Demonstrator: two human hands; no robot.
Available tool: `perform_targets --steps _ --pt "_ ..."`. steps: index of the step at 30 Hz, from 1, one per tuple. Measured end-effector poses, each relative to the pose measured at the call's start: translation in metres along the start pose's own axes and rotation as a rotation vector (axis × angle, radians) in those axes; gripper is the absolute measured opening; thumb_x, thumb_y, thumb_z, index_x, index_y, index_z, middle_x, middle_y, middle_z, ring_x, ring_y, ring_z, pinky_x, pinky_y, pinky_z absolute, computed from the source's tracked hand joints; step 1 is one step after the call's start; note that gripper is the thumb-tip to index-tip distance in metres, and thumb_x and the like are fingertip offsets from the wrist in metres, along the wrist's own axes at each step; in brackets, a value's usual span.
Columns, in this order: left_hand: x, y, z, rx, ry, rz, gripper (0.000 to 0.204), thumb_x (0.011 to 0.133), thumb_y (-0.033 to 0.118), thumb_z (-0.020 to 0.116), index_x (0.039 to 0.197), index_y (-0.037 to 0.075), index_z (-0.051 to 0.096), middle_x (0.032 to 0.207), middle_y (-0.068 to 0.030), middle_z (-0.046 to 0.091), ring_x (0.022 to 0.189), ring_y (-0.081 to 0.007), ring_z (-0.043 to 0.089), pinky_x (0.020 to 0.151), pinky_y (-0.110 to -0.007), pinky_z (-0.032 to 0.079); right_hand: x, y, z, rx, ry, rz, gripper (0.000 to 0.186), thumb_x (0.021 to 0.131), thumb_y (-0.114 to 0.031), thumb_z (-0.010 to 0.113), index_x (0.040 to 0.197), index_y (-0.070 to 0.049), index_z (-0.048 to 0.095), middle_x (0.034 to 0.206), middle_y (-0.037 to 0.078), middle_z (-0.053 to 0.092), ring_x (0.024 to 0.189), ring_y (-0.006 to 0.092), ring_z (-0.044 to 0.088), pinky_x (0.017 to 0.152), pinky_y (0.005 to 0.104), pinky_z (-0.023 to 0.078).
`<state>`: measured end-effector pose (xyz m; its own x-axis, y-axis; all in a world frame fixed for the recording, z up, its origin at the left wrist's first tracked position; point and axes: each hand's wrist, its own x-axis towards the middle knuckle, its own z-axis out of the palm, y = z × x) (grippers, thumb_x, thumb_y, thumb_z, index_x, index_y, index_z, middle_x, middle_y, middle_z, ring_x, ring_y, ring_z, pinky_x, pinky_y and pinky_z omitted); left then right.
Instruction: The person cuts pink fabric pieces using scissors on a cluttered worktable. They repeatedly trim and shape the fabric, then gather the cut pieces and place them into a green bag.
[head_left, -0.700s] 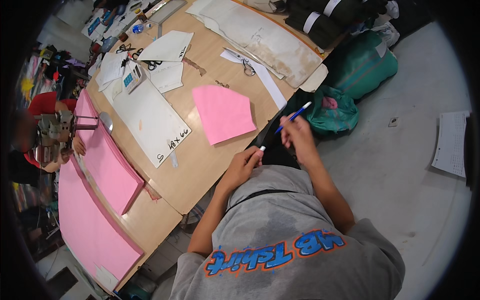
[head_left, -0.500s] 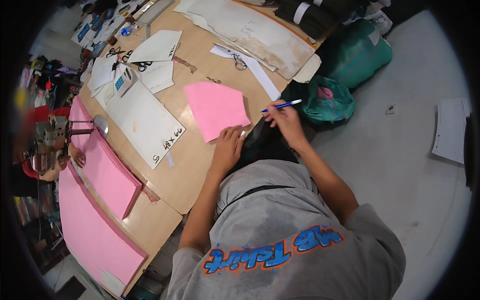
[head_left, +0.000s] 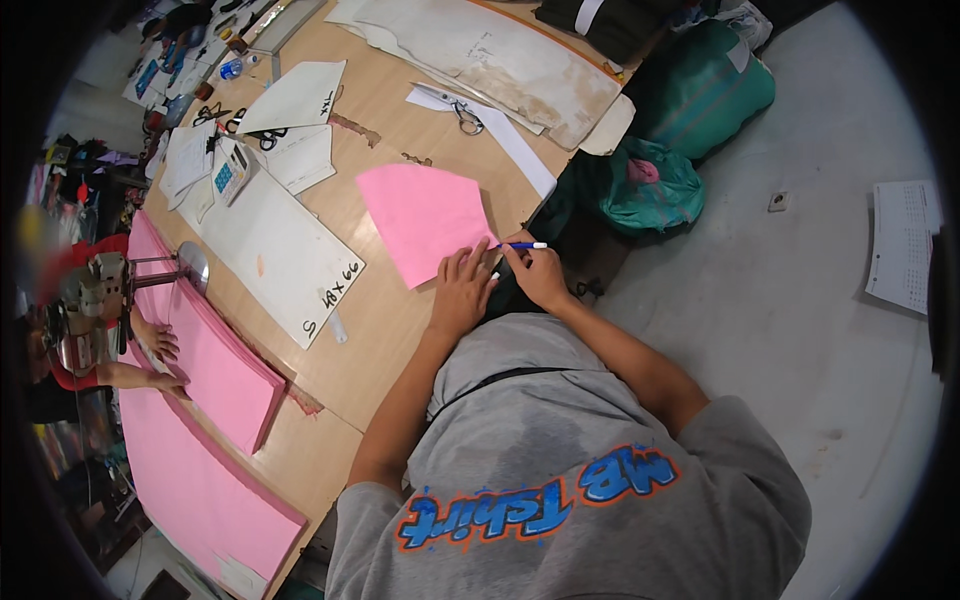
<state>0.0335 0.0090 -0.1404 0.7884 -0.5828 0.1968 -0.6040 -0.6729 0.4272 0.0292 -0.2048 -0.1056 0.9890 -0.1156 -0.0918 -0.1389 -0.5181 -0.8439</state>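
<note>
Where the pen (head_left: 524, 245) was held in the air off the table edge half a second ago, it is now brought down so its tip meets the right edge of the pink piece (head_left: 425, 221), and the left hand (head_left: 462, 290), earlier clear of the piece, is now laid on its near corner; marking or tracing along that edge is judged to be starting. The left hand is spread flat, fingers forward, pressing the piece to the table (head_left: 380, 310), forearm stretched out from the lower edge. The right hand (head_left: 538, 272) is closed around the pen, wrist bent inward, just beside the left. The pink piece lies near the table's right edge. Further left, a white board (head_left: 275, 250) and stacked pink sheets (head_left: 205, 360) are seen, where another person's hands (head_left: 160, 345) rest by a cutting machine (head_left: 90, 300). Scissors (head_left: 465, 115) lie beyond.
</note>
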Motion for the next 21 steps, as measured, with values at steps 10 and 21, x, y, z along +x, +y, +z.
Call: perform_targets --steps 10,21 --pt "-0.003 -0.007 -0.002 0.016 -0.005 0.057 0.032 0.108 0.030 0.076 0.127 0.005 0.083 0.188 -0.0089 0.042 0.152 -0.0365 0.051 0.125 -0.056 0.040 0.004 -0.006 0.011 -0.031 0.100 -0.126 0.013 0.113 -0.020 0.074 0.116 -0.008 0.076 0.098 0.018 0.079 0.089 0.0401 0.079 0.079 0.0482 0.061" --pt "-0.003 -0.009 0.002 0.095 -0.039 0.045 0.045 0.108 0.031 0.075 0.145 0.004 0.078 0.189 -0.0078 0.039 0.154 -0.0343 0.049 0.126 -0.055 0.040 0.005 0.001 0.016 -0.064 0.131 -0.193 0.012 0.111 -0.020 0.076 0.114 -0.009 0.075 0.090 0.015 0.075 0.080 0.0371 0.075 0.075 0.0479 0.059"
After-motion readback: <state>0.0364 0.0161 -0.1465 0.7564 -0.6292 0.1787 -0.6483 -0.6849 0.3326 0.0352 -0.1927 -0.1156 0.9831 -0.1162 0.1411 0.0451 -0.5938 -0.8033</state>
